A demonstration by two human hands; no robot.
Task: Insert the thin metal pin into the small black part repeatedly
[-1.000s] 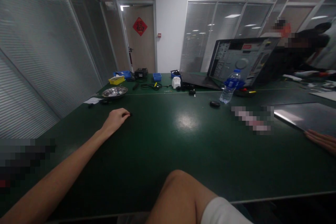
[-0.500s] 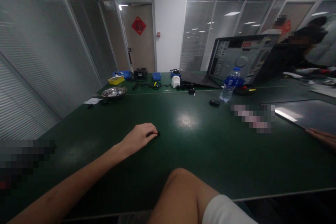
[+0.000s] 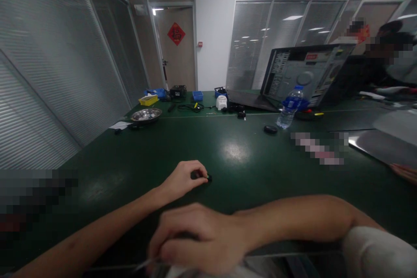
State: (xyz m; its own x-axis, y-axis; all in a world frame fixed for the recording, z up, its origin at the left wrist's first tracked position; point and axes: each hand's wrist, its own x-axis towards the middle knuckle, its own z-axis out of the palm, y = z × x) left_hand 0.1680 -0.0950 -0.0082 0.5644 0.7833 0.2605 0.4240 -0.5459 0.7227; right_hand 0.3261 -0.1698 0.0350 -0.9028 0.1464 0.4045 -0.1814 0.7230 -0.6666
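Note:
On the green tabletop, my left hand (image 3: pixel 184 179) is closed in a pinch on a small black part (image 3: pixel 209 178), which shows a bit of green near my fingertips. Its kind is too small to tell. My right hand (image 3: pixel 202 236) is close to the camera at the table's front edge, blurred, with its fingers curled together. A thin pale sliver shows below those fingertips, and I cannot make out what it is.
A metal bowl (image 3: pixel 146 115) stands back left by a yellow tray (image 3: pixel 148 100). Farther right are a water bottle (image 3: pixel 289 110), a black oval object (image 3: pixel 270 129) and an open computer case (image 3: pixel 299 74). Another person's hand (image 3: pixel 405 173) is at the right by a dark panel (image 3: pixel 381 143).
My right hand has come into view at the front, its forearm swinging across from the right. My left hand has shifted slightly right and nearer, still pinching the black part. The view has moved a little.

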